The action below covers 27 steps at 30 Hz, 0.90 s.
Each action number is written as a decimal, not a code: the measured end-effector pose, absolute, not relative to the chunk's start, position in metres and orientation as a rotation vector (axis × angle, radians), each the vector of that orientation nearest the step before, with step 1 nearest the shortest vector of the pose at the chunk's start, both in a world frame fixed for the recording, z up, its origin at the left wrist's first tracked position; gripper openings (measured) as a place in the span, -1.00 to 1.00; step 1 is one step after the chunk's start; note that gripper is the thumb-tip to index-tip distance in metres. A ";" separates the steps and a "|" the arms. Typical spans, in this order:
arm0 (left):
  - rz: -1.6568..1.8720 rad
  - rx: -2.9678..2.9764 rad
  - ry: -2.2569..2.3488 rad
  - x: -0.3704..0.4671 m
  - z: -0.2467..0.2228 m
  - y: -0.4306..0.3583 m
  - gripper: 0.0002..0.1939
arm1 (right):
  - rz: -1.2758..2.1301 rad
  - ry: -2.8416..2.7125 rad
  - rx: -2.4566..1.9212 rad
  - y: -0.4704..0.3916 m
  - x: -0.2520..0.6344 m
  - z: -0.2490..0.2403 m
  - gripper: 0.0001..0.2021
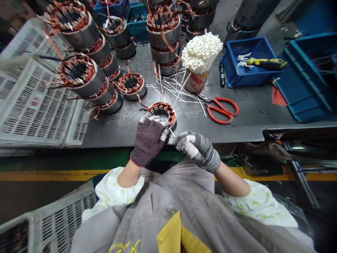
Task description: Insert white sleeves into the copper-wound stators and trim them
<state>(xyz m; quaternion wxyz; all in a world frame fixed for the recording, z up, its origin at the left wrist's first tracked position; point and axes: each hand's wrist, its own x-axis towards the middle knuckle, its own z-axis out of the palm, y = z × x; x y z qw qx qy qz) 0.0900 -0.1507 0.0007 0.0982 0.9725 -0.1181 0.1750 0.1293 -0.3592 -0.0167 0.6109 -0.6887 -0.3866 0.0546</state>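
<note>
A small motor stator (172,111) with copper windings lies near the front edge of the metal table. My left hand (149,137), in a dark maroon glove with pale fingertips, is closed over its near left rim, hiding that part. My right hand (200,149), in a grey knitted glove, is curled just right of the stator. A thin white stick (172,133) runs from the stator's near side to those fingers, which appear pinched on its end. Behind the stator, more white sticks (171,86) lie scattered beside a can (195,81) packed with a bundle of them (201,52).
Red-handled scissors (222,109) lie right of the can, with a black marker (222,74) behind. Stacked stators (86,75) stand at left; another single stator (131,86) sits nearby. White crates (39,102) border the left side. A blue bin (238,79) holds a yellow-black tool (265,64).
</note>
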 end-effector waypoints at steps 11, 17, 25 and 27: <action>0.645 2.803 -0.289 0.089 -0.007 -0.155 -0.73 | -0.133 -0.716 -1.943 -0.352 0.129 -0.037 -0.66; 0.643 2.809 -0.231 0.090 -0.011 -0.155 -0.73 | -0.132 -0.638 -2.206 -0.316 0.136 -0.043 -0.69; 0.749 2.785 -0.239 0.089 -0.014 -0.155 -0.73 | -0.320 -0.552 -2.155 -0.318 0.123 -0.044 -0.76; 0.776 2.774 -0.219 0.089 -0.014 -0.155 -0.74 | -0.363 -0.533 -2.142 -0.311 0.124 -0.047 -0.74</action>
